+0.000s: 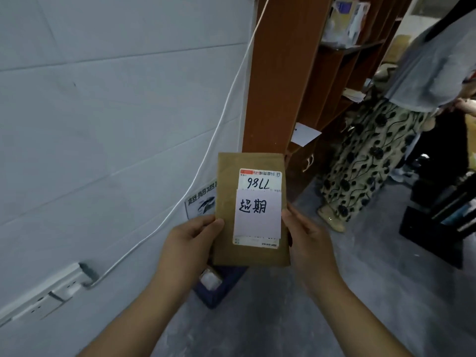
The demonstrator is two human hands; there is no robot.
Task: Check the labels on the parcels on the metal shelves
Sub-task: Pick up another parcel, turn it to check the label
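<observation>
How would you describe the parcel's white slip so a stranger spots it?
Below the brown wooden shelf unit, the left hand and right hand hold a brown parcel. On its front, a white slip overlaps the printed label; unlike that label, it bears only two handwritten characters.

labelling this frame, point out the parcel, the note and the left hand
parcel (249, 256): head view, bare brown lower part
note (257, 224): head view, blank lower half
left hand (190, 240): head view, middle of the hand
</observation>
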